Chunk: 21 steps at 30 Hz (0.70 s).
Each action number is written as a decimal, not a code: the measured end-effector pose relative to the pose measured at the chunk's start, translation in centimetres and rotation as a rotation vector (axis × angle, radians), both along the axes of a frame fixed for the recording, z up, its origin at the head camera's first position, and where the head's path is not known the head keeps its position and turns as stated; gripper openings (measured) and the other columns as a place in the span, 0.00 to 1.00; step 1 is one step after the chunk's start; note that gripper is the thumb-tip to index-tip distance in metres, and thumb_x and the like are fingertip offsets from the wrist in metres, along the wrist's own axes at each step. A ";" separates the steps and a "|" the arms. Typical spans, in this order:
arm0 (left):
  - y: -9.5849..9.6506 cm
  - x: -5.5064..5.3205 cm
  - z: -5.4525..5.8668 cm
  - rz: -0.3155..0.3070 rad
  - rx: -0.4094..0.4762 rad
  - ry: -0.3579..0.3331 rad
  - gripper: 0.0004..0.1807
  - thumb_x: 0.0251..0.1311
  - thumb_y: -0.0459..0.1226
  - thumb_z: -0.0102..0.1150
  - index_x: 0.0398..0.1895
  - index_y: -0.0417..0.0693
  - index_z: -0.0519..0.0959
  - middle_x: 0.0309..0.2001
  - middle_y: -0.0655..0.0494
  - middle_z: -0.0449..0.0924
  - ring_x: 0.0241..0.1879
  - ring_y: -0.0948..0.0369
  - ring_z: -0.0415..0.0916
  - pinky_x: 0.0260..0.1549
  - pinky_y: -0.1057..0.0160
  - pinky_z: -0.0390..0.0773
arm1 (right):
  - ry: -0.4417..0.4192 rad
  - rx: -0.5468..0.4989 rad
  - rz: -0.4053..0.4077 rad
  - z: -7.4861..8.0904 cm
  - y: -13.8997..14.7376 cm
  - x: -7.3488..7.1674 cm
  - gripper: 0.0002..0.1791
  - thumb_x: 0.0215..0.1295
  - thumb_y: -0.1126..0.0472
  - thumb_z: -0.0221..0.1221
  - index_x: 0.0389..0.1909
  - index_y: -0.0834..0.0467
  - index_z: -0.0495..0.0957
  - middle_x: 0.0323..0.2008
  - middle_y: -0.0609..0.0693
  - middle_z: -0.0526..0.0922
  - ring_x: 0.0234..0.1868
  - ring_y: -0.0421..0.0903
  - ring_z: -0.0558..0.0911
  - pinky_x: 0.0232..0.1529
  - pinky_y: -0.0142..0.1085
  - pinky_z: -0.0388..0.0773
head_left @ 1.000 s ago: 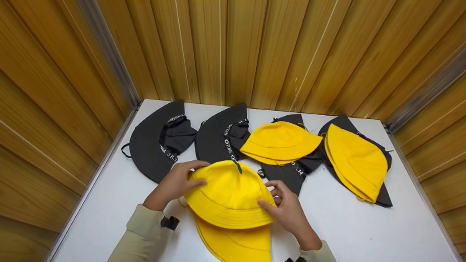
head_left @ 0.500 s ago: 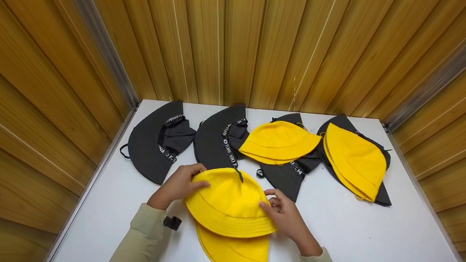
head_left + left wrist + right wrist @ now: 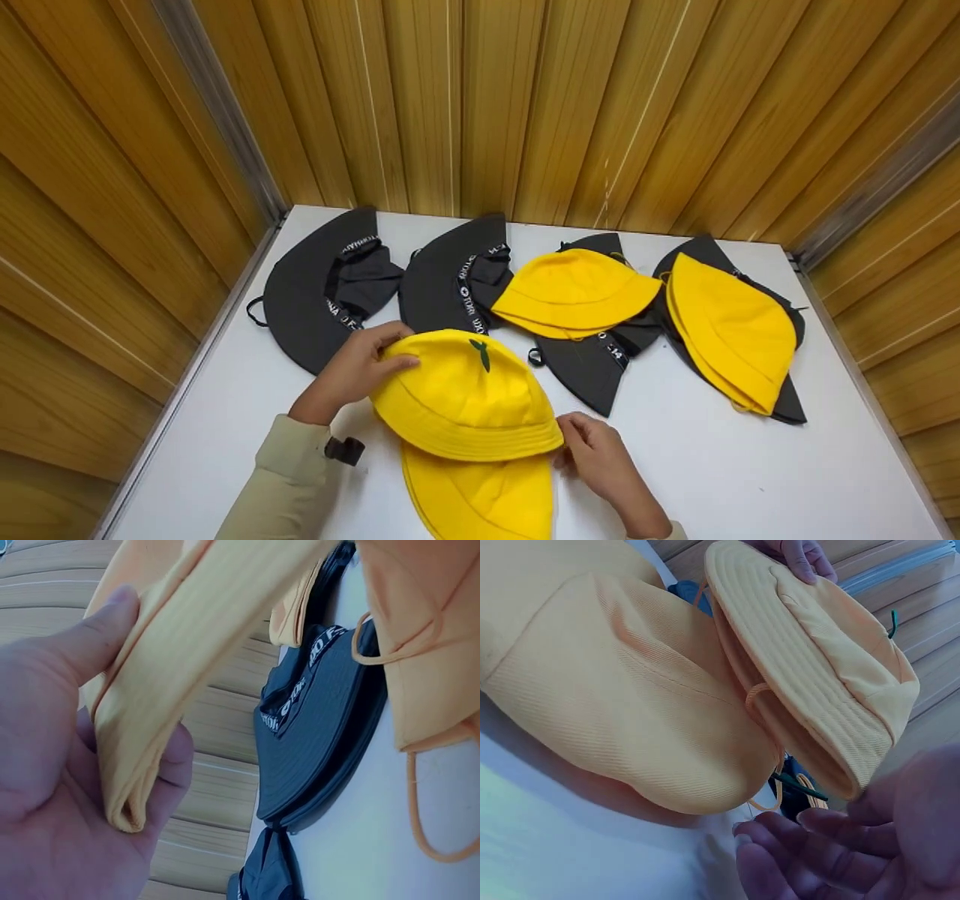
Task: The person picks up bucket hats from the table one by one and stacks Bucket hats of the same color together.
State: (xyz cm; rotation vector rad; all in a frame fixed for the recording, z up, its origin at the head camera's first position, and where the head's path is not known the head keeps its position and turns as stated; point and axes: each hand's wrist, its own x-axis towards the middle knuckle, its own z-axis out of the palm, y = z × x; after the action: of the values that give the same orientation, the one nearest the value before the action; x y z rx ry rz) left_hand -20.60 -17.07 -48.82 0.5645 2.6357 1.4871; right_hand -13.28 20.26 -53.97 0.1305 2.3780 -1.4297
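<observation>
Yellow bucket hat point(image 3: 457, 409), pinched at its left edge by the thumb and fingers of the left hand point(image 3: 364, 369); fingers of the right hand point(image 3: 600, 459) curl at its right brim corner, whether gripping I cannot tell remotely. Nearer than that hat and partly hidden by it, a second yellow hat point(image 3: 491, 499) lies on the white table point(image 3: 727, 480); beyond it are four dark hats point(image 3: 300, 296), two topped with yellow ones point(image 3: 739, 337). I judge level brim ends and a light pinch would best spare the soft crown creases.
</observation>
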 end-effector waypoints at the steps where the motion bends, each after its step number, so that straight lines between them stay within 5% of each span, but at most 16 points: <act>1: -0.1 0.0 0.1 0.008 0.004 0.001 0.07 0.64 0.46 0.67 0.43 0.62 0.82 0.37 0.61 0.80 0.39 0.58 0.75 0.41 0.64 0.75 | -0.023 0.011 0.015 0.0 0.1 0.1 0.17 0.82 0.54 0.49 0.52 0.60 0.81 0.32 0.51 0.85 0.29 0.45 0.82 0.30 0.36 0.82; 5: -0.6 -0.2 0.4 0.064 0.043 -0.011 0.09 0.63 0.45 0.68 0.44 0.60 0.82 0.40 0.60 0.83 0.41 0.58 0.76 0.43 0.63 0.77 | -0.094 0.065 0.094 0.0 0.1 0.4 0.17 0.74 0.52 0.59 0.52 0.62 0.81 0.35 0.49 0.86 0.30 0.44 0.82 0.31 0.36 0.81; 10: -0.9 -0.6 0.8 0.143 0.089 0.028 0.10 0.64 0.44 0.68 0.47 0.57 0.82 0.42 0.58 0.84 0.39 0.56 0.77 0.42 0.64 0.79 | -0.080 0.129 0.207 -0.2 -0.7 0.6 0.27 0.59 0.45 0.73 0.50 0.61 0.82 0.32 0.46 0.82 0.31 0.42 0.78 0.31 0.33 0.76; 21: -2.5 -1.5 1.8 0.349 0.138 0.121 0.14 0.63 0.44 0.69 0.50 0.51 0.82 0.46 0.53 0.87 0.40 0.55 0.77 0.40 0.67 0.77 | 0.023 0.035 0.225 0.5 0.0 0.4 0.14 0.66 0.53 0.68 0.48 0.54 0.84 0.35 0.46 0.79 0.35 0.43 0.76 0.34 0.29 0.74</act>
State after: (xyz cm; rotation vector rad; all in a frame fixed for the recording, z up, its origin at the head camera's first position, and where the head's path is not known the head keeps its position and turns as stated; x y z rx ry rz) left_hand -22.06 -19.55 -46.99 0.2121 2.8546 1.7892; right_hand -12.93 20.28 -53.44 -0.1413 2.3503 -1.2913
